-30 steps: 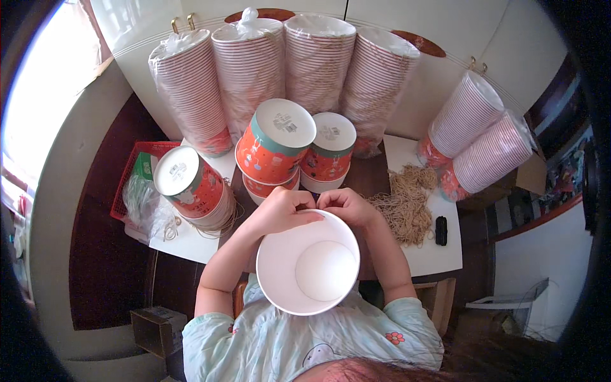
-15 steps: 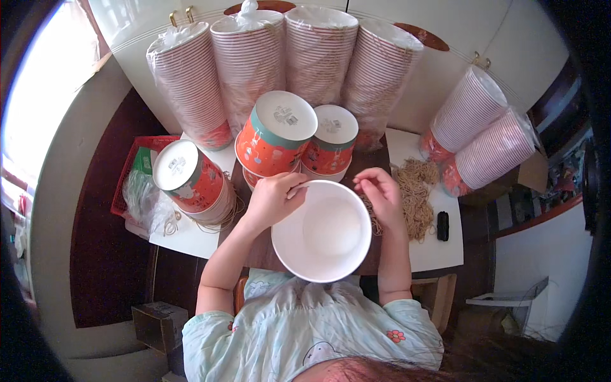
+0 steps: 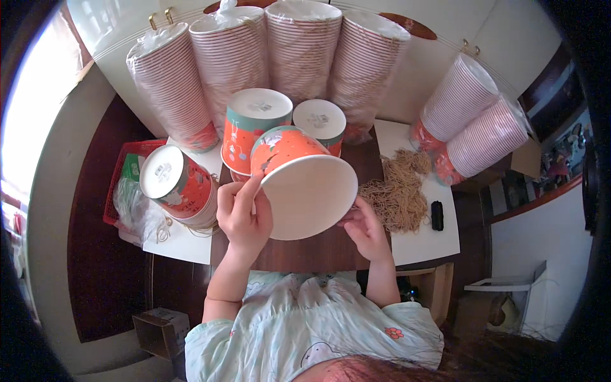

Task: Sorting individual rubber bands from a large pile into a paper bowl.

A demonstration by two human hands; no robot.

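Note:
Tipped on its side over the table, an orange and green paper bucket (image 3: 289,149) shows its white inside toward me. My left hand (image 3: 245,213) grips its left rim, thumb inside and fingers outside. At the lower right rim, my right hand (image 3: 368,230) holds the edge with its fingers partly hidden behind it. Just beyond are two upside-down stacks of like buckets: a taller stack (image 3: 259,105) and a shorter stack (image 3: 319,121). To the left leans another upturned stack (image 3: 181,181) with string around its lower part. A heap of tan string (image 3: 404,191) lies right of my right hand.
Tall plastic-wrapped bucket stacks (image 3: 302,51) line the back, with two more wrapped stacks (image 3: 487,137) at the right. A small black object (image 3: 437,215) lies near the right table edge. At the left is a red basket (image 3: 113,197) with plastic bags and a green box.
The bucket has tilted from mouth-up to lying on its side, its orange outside now showing. My left hand has shifted down and left; my right hand has come down onto the rim.

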